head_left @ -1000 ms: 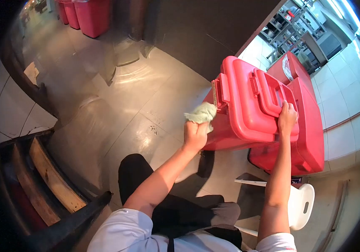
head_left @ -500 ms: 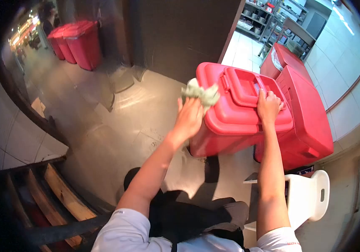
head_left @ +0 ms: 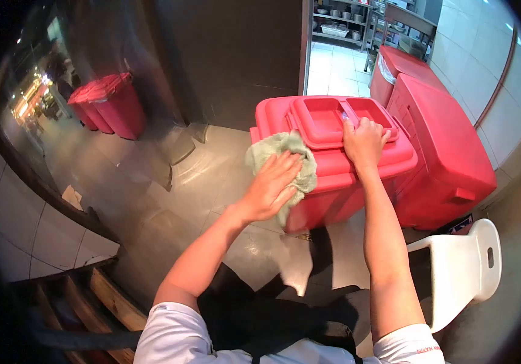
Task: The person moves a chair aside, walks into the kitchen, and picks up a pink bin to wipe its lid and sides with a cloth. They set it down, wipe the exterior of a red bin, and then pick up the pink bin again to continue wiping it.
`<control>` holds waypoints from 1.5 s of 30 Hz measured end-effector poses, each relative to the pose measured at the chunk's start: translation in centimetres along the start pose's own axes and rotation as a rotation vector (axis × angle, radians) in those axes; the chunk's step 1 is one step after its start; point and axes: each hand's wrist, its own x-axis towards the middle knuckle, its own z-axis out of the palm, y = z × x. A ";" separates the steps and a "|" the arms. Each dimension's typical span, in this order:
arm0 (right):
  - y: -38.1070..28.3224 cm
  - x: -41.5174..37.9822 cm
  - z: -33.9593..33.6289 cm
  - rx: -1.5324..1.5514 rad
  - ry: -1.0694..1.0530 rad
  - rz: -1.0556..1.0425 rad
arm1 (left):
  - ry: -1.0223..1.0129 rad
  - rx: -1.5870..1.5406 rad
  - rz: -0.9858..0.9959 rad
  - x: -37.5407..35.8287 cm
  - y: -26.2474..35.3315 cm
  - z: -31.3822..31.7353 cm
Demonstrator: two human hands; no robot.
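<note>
A red lidded bin (head_left: 339, 209) stands in front of me. My left hand (head_left: 272, 185) presses a pale green cloth (head_left: 302, 159) against the near left corner of its lid (head_left: 388, 161), the fingers extended over the fabric. The cloth drapes down past the rim and hides that corner. On top, my right hand (head_left: 365, 144) is closed round the bar (head_left: 347, 111) across the lid's recessed centre. Part of the bar is covered by the fingers.
Another red bin (head_left: 442, 151) stands close on the right, with a further one (head_left: 409, 67) behind it. A white stool (head_left: 464, 267) is at lower right. Wooden steps (head_left: 115, 297) lie lower left. Beyond a doorway are kitchen shelves (head_left: 339, 21).
My left hand has brought the cloth down over the lid's left corner, and the cloth has spread out. My right hand stays on the bar. The view has shifted.
</note>
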 end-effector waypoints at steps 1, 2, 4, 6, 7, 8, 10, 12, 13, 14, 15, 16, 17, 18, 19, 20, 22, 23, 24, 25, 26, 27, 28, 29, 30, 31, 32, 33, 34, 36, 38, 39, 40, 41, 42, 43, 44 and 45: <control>-0.2 0.0 -0.3 0.021 -0.017 0.011 | -0.030 0.039 -0.051 0.2 -0.8 -0.2; 0.0 -0.1 -0.1 0.024 -0.003 0.008 | -0.059 0.075 -0.106 0.7 -2.0 0.0; 0.1 0.0 0.3 0.030 0.022 0.004 | 0.037 0.101 -0.227 3.2 -5.3 0.6; 0.0 0.1 0.2 0.041 0.027 0.016 | 0.111 0.139 -0.334 5.5 -6.1 0.6; 0.0 0.0 0.0 0.049 0.029 0.016 | 0.141 0.160 -0.387 6.5 -5.5 0.8; 0.0 -0.1 -0.1 0.057 0.032 0.014 | 0.172 0.181 -0.441 7.2 -4.9 1.1; 0.0 -0.1 -0.3 0.033 0.013 0.017 | 0.283 0.168 -0.327 5.5 -3.1 2.5; -0.1 0.0 -0.9 0.024 -0.042 0.037 | 0.339 0.148 -0.188 2.7 -0.3 4.0; -0.1 0.0 -0.9 0.032 -0.016 0.037 | 0.282 0.219 -0.120 1.8 1.8 4.2; -0.1 0.0 -0.7 0.042 0.008 0.033 | 0.226 0.291 -0.057 1.5 3.9 3.9; -0.1 -0.1 -0.5 0.050 0.029 0.030 | 0.199 0.325 -0.034 1.6 4.9 3.6; -0.1 -0.2 -0.4 0.055 0.024 0.027 | 0.202 0.315 -0.031 1.4 4.9 3.3; 0.0 -0.1 -0.4 0.057 0.022 0.025 | 0.207 0.304 -0.024 1.5 4.8 3.1; 0.1 -0.1 -0.3 0.058 0.019 0.024 | 0.211 0.290 -0.016 1.5 4.8 3.1; 0.1 -0.1 -0.2 0.062 0.014 0.018 | 0.248 0.288 -0.026 0.6 4.2 3.4; 0.2 -0.2 -0.2 0.066 0.012 0.011 | 0.288 0.285 -0.034 -1.1 3.0 4.1; 0.3 0.1 -0.4 0.078 0.011 0.006 | 0.357 0.296 -0.046 -2.7 2.0 3.8; 0.3 0.1 -0.4 0.082 0.009 0.009 | 0.387 0.306 -0.053 -3.0 1.9 3.6; 0.4 -0.1 -0.4 0.086 0.004 0.015 | 0.413 0.314 -0.061 -3.3 1.8 3.3; 0.3 -0.3 -0.8 0.096 -0.011 0.022 | 0.408 0.332 -0.134 -2.9 1.3 2.6; 0.3 -0.2 -0.8 0.101 -0.002 0.020 | 0.404 0.353 -0.207 -1.8 0.4 1.4; 0.4 -0.2 -0.6 0.107 0.006 0.020 | 0.398 0.376 -0.280 -1.1 -0.1 0.5; 0.3 -0.3 -0.8 0.111 0.014 0.021 | 0.385 0.326 -0.319 -1.1 -0.6 0.3; 0.3 -0.3 -1.1 0.100 -0.008 0.031 | 0.378 0.274 -0.357 -0.9 -1.1 0.5; 0.3 0.0 -1.3 0.100 0.004 0.025 | 0.376 0.222 -0.388 -0.2 -1.6 0.7; 0.3 0.1 -1.3 0.104 0.013 0.024 | 0.397 0.176 -0.394 -0.1 0.7 0.6; 0.4 -0.3 -0.9 0.108 0.009 0.026 | 0.437 0.214 -0.366 -0.8 1.8 1.7; 0.4 -0.3 -0.7 0.119 0.020 0.032 | 0.482 0.250 -0.340 -1.5 2.7 2.8; 0.4 -0.3 -0.6 0.123 0.026 0.035 | 0.529 0.287 -0.319 -1.9 3.4 3.7; 0.4 -0.5 -0.8 0.130 0.036 0.031 | 0.520 0.284 -0.326 -2.0 4.2 4.4; 0.3 -0.3 -1.0 0.127 0.017 0.042 | 0.528 0.335 -0.318 -1.6 4.6 4.5; 0.3 -0.3 -0.9 0.125 0.017 0.046 | 0.545 0.371 -0.283 -1.4 4.7 4.4; 0.2 -0.3 -0.8 0.124 0.014 0.046 | 0.514 0.354 -0.234 -1.3 5.0 4.6; 0.1 -0.3 -0.7 0.116 0.021 0.041 | 0.482 0.339 -0.190 -1.5 5.6 5.1; 0.2 -0.3 -0.5 0.109 0.028 0.035 | 0.450 0.324 -0.149 -1.5 6.2 5.7; 0.2 -0.4 -0.4 0.100 0.037 0.032 | 0.443 0.304 -0.112 -0.7 6.8 6.3; 0.3 -0.4 -0.4 0.096 0.035 0.034 | 0.437 0.283 -0.072 0.8 7.1 7.0; 0.3 -0.3 -0.5 0.091 0.034 0.031 | 0.421 0.251 -0.044 2.7 7.3 7.8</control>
